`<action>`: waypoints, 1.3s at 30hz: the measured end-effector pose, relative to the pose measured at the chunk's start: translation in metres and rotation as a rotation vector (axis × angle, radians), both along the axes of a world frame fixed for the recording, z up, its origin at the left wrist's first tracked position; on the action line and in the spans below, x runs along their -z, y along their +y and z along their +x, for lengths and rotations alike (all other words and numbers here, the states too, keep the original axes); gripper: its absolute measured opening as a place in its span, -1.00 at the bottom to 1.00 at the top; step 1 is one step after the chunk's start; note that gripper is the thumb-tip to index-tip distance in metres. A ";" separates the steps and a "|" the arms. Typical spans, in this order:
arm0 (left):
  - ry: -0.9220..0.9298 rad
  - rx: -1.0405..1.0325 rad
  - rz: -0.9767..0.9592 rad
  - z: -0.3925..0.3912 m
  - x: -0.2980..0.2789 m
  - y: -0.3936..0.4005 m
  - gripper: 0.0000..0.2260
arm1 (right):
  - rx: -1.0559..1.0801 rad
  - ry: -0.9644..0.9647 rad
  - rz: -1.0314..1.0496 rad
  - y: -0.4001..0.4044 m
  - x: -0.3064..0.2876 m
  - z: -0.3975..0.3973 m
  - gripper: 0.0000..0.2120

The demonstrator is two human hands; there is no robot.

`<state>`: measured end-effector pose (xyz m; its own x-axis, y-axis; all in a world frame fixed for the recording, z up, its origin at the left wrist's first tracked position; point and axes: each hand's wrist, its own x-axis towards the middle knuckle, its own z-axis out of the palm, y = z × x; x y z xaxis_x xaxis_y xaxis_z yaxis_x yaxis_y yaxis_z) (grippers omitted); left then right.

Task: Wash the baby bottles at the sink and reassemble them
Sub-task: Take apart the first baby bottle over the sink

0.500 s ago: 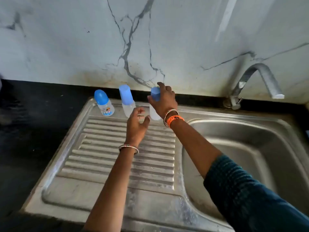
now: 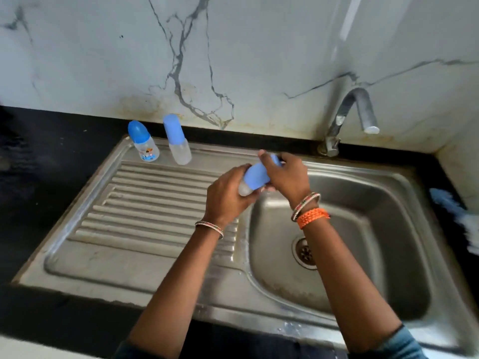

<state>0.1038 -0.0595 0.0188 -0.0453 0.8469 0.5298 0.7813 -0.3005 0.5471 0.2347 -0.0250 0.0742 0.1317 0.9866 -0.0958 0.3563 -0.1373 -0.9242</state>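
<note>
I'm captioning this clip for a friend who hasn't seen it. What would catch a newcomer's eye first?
Two hands meet over the edge of the steel sink: the left hand and right hand both grip a blue-capped bottle, tilted. Two more capped bottles stand upright at the back of the ribbed drainboard, left of the tap.

The sink [image 2: 363,182] and its ribbed drainboard [image 2: 145,203] are dull, scuffed steel, the tap [image 2: 347,110] shinier metal, the bottles [image 2: 178,151] translucent plastic with matt blue caps [image 2: 172,125], the wall [image 2: 259,47] glossy veined marble.
</note>
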 end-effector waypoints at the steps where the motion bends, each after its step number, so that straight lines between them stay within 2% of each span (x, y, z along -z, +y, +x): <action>1: 0.147 0.015 0.050 0.013 0.001 -0.006 -0.55 | 0.020 0.103 -0.127 -0.007 0.001 0.017 -0.62; 3: 0.323 0.071 0.051 0.039 -0.002 -0.018 -0.56 | 0.014 0.185 -0.266 -0.023 0.002 0.048 -0.64; 6: 0.259 0.077 -0.168 0.074 -0.014 -0.034 -0.61 | 0.031 0.135 -0.227 -0.039 0.009 0.085 -0.70; 8: 0.062 0.160 -0.332 0.091 -0.018 -0.040 -0.67 | 0.049 0.145 -0.171 -0.047 0.008 0.107 -0.74; 11: -0.578 0.394 -0.617 0.109 -0.028 -0.048 -0.73 | 0.004 0.577 -0.191 -0.053 0.007 0.138 -0.85; 12: -0.635 0.409 -0.625 0.116 -0.028 -0.050 -0.74 | -0.014 0.660 -0.221 -0.055 0.007 0.147 -0.82; 14: -0.621 0.398 -0.630 0.129 -0.023 -0.050 -0.79 | -0.023 0.732 -0.287 -0.060 0.013 0.160 -0.73; 16: -0.691 0.367 -0.675 0.137 -0.012 -0.048 -0.84 | -0.036 0.899 -0.368 -0.067 0.024 0.169 -0.74; 18: -0.653 0.319 -0.686 0.139 0.005 -0.043 -0.87 | -0.073 1.002 -0.409 -0.075 0.037 0.181 -0.79; 20: -0.576 0.312 -0.726 0.139 0.023 -0.037 -0.82 | -0.151 0.817 -0.419 -0.080 0.049 0.192 -0.79; 22: -0.532 0.360 -0.793 0.142 0.037 -0.033 -0.75 | -0.182 0.440 -0.401 -0.083 0.062 0.202 -0.83; 24: -0.484 0.393 -0.832 0.149 0.048 -0.030 -0.76 | -0.174 0.147 -0.417 -0.080 0.079 0.215 -0.73; 25: -0.390 0.379 -0.808 0.152 0.055 -0.028 -0.78 | -0.171 0.085 -0.447 -0.079 0.089 0.221 -0.64; 27: -0.045 0.305 -0.736 0.160 0.071 -0.024 -0.70 | -0.146 0.078 -0.513 -0.076 0.109 0.230 -0.51; 28: 0.100 0.263 -0.743 0.163 0.077 -0.024 -0.62 | -0.107 0.080 -0.527 -0.074 0.119 0.232 -0.49; 29: 0.168 0.229 -0.787 0.165 0.083 -0.025 -0.54 | -0.043 0.071 -0.517 -0.072 0.130 0.232 -0.51; 31: 0.121 0.212 -0.874 0.166 0.092 -0.025 -0.51 | 0.106 -0.037 -0.441 -0.068 0.147 0.231 -0.60; 33: 0.022 0.227 -0.911 0.167 0.100 -0.026 -0.54 | 0.188 -0.145 -0.413 -0.065 0.160 0.231 -0.55; 35: -0.055 0.241 -0.927 0.166 0.105 -0.029 -0.55 | 0.177 -0.205 -0.443 -0.065 0.167 0.230 -0.47; 39: -0.180 0.280 -0.920 0.161 0.113 -0.030 -0.59 | 0.109 -0.267 -0.485 -0.074 0.175 0.232 -0.50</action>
